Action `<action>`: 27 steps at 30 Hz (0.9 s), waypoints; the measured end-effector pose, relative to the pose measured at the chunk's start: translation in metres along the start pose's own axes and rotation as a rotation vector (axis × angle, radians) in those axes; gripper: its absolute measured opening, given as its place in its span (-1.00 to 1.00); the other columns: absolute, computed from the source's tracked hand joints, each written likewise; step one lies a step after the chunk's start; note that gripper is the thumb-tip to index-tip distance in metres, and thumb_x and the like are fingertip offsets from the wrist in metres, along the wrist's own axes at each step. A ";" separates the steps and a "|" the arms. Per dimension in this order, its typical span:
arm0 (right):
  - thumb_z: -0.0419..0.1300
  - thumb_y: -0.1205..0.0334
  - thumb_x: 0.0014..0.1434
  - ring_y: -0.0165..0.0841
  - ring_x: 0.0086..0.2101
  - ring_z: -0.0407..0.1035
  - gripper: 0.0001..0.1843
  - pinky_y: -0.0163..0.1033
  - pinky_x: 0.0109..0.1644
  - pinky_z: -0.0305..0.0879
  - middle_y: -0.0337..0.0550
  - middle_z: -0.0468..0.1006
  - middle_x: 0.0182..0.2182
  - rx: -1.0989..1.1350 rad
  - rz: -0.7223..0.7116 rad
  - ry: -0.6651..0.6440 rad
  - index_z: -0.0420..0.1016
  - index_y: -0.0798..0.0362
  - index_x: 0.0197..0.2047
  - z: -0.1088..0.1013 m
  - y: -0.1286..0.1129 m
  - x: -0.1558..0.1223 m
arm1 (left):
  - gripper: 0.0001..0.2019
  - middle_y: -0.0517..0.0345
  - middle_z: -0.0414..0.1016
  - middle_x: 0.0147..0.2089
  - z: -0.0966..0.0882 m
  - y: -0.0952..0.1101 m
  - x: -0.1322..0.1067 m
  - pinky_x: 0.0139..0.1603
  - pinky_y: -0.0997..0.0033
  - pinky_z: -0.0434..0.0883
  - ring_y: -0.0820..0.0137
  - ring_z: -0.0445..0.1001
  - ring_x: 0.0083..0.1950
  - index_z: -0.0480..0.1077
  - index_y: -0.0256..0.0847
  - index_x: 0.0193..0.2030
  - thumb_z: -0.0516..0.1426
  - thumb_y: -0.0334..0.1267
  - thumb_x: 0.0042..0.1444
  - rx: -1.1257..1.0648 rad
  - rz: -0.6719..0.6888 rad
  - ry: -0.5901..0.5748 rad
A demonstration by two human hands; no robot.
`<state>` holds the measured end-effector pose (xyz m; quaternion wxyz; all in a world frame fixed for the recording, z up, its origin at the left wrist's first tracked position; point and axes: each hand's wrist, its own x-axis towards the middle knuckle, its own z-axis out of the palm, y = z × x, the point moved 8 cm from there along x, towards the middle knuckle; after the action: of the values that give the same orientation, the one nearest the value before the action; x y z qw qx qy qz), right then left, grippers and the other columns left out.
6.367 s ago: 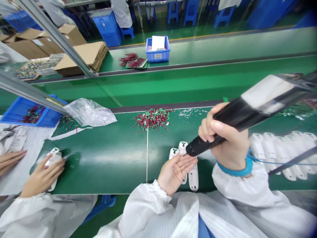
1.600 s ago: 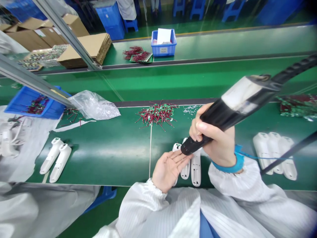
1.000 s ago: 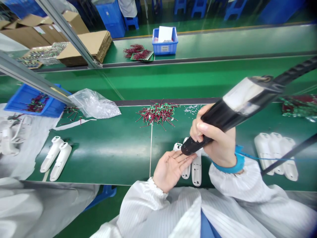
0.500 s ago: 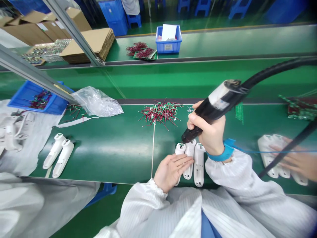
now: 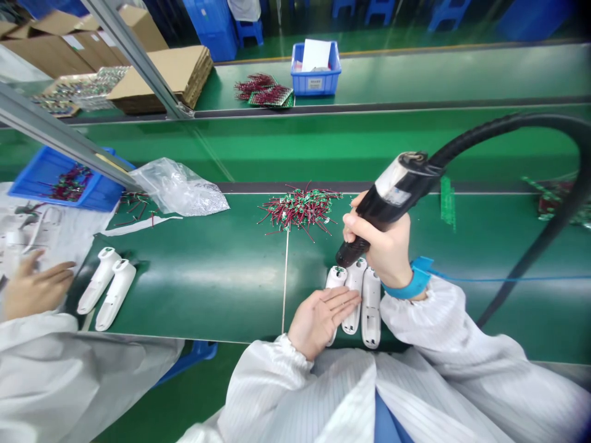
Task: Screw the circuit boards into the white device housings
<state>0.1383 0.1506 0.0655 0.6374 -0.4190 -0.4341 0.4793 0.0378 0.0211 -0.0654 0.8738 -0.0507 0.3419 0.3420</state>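
At lower centre of the frame, your right hand [image 5: 385, 246] closes fully around the barrel of the black corded electric screwdriver [image 5: 392, 200], its tip right at the top end of the leftmost of three white plastic housings [image 5: 354, 289]; whether they touch cannot be told. These housings lie side by side on the green bench belt [image 5: 207, 289], below the pile of wired circuit boards [image 5: 300, 206]. Your left hand [image 5: 321, 323] lies open, fingers extended across the housings without gripping them, a flat hold that steadies them well.
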 end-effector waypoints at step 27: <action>0.45 0.04 -0.12 -0.35 -0.62 0.38 -0.54 -0.25 -0.52 0.36 -0.06 0.56 -0.57 -0.302 0.819 0.110 0.53 0.20 -0.24 -0.134 0.054 -0.125 | -0.77 0.21 0.34 -0.53 0.010 0.053 -0.013 -0.38 0.38 0.11 0.13 0.47 -0.41 0.33 -0.18 -0.15 0.16 -0.09 0.16 1.891 0.443 0.485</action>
<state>0.2324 0.0232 -0.0416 0.3488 -0.6698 -0.2627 0.6006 0.0031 0.0577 -0.0415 0.3784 0.6617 0.6440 0.0649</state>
